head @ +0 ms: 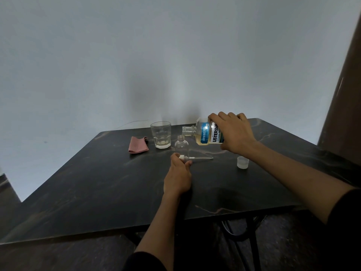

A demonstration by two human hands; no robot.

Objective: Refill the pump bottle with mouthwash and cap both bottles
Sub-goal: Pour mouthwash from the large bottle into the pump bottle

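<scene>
Gripping the mouthwash bottle [210, 133] from above, your right hand [233, 132] has its fingers curled over the top edge and the thumb under the lower side, so the label sits just left of your palm. You hold the bottle tipped nearly on its side, uncapped neck pointing left, with the pale yellow liquid pooled along its lower wall. The neck hangs just above and to the right of the open mouth of the small clear pump bottle [181, 145], which stands upright on the dark marbled table [78, 184]; whether any liquid is passing between them cannot be told.

Your left hand [178, 176] rests on the table in front of the pump bottle, fingers curled round the white pump head [182, 157]. The dip tube [203, 158] sticks out to the right of your grip and lies along the tabletop, passing just in front of the pump bottle's base.

A translucent white cap [242, 162] stands on the table below your right wrist, apart from both bottles. Behind the pump bottle and slightly left stands a drinking glass [160, 134], and a folded pink cloth [137, 147] lies to the left of that.
</scene>
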